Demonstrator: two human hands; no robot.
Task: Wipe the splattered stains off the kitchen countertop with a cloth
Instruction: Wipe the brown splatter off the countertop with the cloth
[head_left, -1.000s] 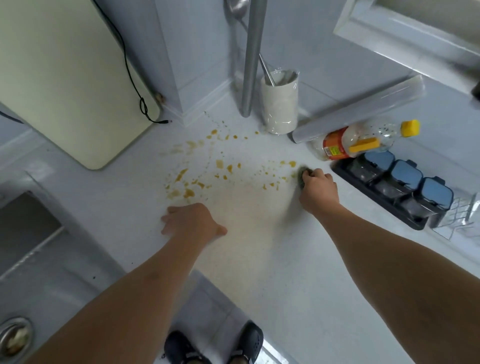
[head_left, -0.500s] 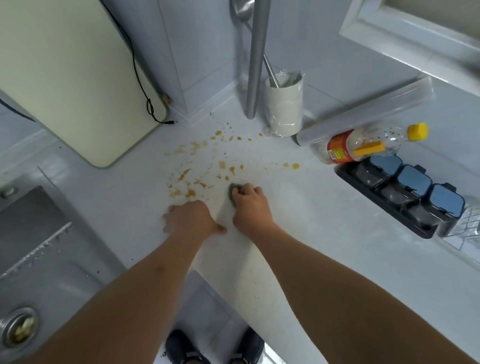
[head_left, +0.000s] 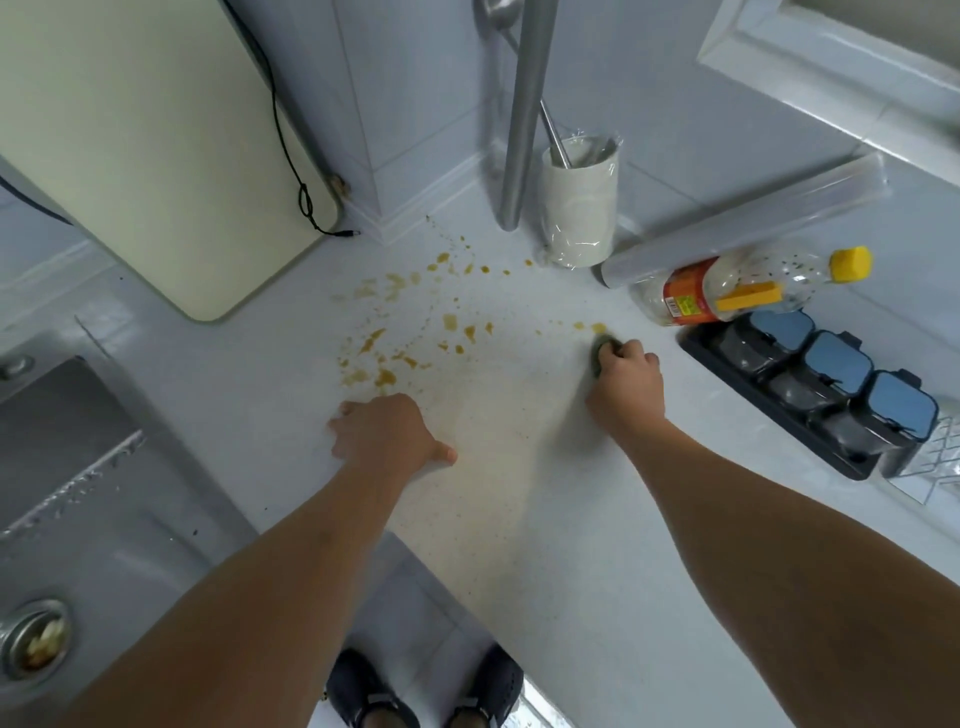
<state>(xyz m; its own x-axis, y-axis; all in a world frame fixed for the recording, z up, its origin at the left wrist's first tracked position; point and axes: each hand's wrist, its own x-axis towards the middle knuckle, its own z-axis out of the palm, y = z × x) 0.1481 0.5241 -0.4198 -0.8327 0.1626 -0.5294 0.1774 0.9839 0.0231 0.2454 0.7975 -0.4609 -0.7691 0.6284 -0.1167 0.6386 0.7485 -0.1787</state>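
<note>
Yellow-brown splatter stains (head_left: 410, 332) spread across the pale countertop (head_left: 519, 519) in front of the corner wall. My right hand (head_left: 626, 387) grips a small dark cloth (head_left: 602, 347), pressing it on the counter at the right end of the splatter, just below two stain drops (head_left: 592, 327). Most of the cloth is hidden under my fingers. My left hand (head_left: 387, 434) rests on the counter just below the largest stains, fingers bent down against the surface and holding nothing.
A steel sink (head_left: 67, 493) lies at the left. A cream cutting board (head_left: 135, 135) leans on the wall. A metal pole (head_left: 522, 114), a wrapped cup (head_left: 579, 208), a lying bottle (head_left: 737, 291) and a black tray of spice jars (head_left: 815, 384) stand behind and right.
My right hand swept the cloth left to the middle of the splatter, then back to the right end. Some drops along its path are gone. My left hand stayed put.
</note>
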